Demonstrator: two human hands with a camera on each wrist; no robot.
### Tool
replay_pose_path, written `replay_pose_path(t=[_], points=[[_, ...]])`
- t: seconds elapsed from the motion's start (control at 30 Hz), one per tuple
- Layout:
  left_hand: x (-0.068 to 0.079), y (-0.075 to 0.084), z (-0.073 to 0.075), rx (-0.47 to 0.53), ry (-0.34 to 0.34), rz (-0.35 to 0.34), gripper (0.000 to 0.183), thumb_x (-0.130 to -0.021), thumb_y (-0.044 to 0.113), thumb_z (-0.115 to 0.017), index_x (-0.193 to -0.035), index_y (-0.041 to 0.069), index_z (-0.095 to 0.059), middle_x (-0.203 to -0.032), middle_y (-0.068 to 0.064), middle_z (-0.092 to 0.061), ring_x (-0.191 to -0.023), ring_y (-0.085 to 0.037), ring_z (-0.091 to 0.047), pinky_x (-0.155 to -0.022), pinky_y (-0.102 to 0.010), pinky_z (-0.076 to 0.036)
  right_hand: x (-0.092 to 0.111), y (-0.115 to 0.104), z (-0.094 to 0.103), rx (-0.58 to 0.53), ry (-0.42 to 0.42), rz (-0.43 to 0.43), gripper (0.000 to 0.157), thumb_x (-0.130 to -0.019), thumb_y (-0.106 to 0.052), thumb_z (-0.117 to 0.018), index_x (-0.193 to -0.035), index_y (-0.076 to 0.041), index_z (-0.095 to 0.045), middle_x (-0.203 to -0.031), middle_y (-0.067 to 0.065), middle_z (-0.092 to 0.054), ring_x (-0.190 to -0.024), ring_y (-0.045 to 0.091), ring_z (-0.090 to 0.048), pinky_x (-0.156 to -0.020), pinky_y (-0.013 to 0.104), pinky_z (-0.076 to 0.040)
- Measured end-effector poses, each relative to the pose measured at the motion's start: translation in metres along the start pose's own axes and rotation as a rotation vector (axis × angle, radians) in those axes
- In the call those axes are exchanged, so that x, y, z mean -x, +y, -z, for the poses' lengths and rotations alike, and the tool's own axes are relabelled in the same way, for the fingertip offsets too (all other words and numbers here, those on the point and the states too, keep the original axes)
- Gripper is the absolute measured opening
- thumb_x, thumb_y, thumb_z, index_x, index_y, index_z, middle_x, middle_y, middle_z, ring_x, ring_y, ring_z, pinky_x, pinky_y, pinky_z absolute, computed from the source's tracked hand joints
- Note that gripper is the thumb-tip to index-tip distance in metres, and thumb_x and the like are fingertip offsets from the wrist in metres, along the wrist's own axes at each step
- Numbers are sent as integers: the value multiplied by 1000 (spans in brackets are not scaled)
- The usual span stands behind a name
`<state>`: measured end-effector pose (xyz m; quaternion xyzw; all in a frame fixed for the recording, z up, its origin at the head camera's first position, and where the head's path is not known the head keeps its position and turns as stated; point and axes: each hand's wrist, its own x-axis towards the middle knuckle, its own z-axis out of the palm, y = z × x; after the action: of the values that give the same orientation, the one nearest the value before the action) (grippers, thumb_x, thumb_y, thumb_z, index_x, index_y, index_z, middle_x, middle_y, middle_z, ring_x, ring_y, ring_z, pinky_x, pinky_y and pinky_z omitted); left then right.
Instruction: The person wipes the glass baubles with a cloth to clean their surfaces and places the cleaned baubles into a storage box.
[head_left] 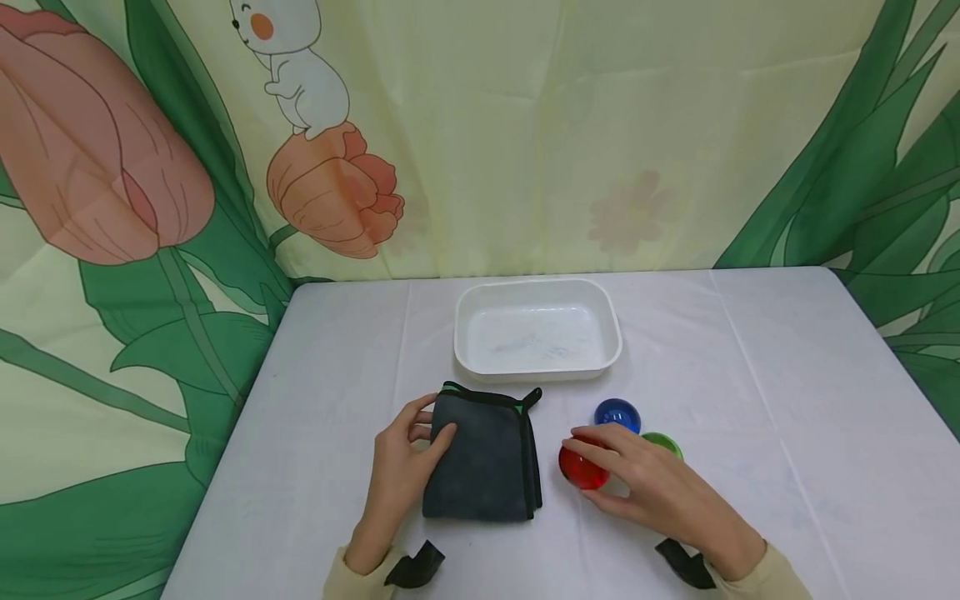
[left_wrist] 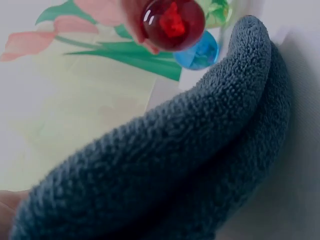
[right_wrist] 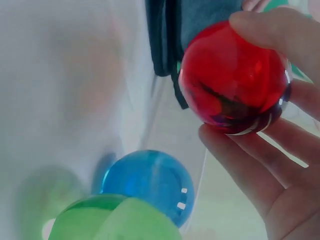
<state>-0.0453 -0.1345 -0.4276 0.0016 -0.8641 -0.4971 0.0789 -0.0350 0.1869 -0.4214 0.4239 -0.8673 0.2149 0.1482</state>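
No lettering or numbers can be read.

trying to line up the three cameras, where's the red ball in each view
Head: red ball low, right of centre, held by the right hand.
Left wrist: red ball at the top edge, near the middle.
Right wrist: red ball upper right.
Shared landmark: blue ball, visible in all three.

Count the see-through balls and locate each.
3: the red ball held by the right hand; the blue ball on the table beyond it; the green ball beside the blue one, partly hidden by that hand in the head view.
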Motion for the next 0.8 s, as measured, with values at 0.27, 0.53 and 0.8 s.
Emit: replay_pose_path(t=[0.27, 0.53, 0.8], points=[[-4, 14, -4, 61, 5, -33, 48, -84, 11, -80, -128, 12, -64, -96, -4, -70, -76, -10, -70, -66, -23, -58, -15, -1, 1, -4, 47, 3, 54, -80, -31, -83, -126, -10, -65, -123, 6, -63, -102, 16, -64, -72, 27, -61], [-6, 25, -9, 124, 20, -69, 48, -84, 11, -80, -128, 12, -64, -96, -6, -70, -76, -11, -70, -65, -23, -59, -25, -1, -1, -21, 92, -31, 50, -88, -35, -74, -129, -10, -64, -125, 10, -64, -105, 20, -64, -74, 30, -61], [-8, 34, -14, 179, -12, -89, 48, -84, 13, -80, -129, 15, -63, -97, -5, -69, -77, -11, -70, -65, -25, -60, -31, 1, -4, -42, 65, -44, 50, -93, -43, -65, -132, -12, -62, -128, 8, -62, -109, 17, -63, -80, 30, -61]])
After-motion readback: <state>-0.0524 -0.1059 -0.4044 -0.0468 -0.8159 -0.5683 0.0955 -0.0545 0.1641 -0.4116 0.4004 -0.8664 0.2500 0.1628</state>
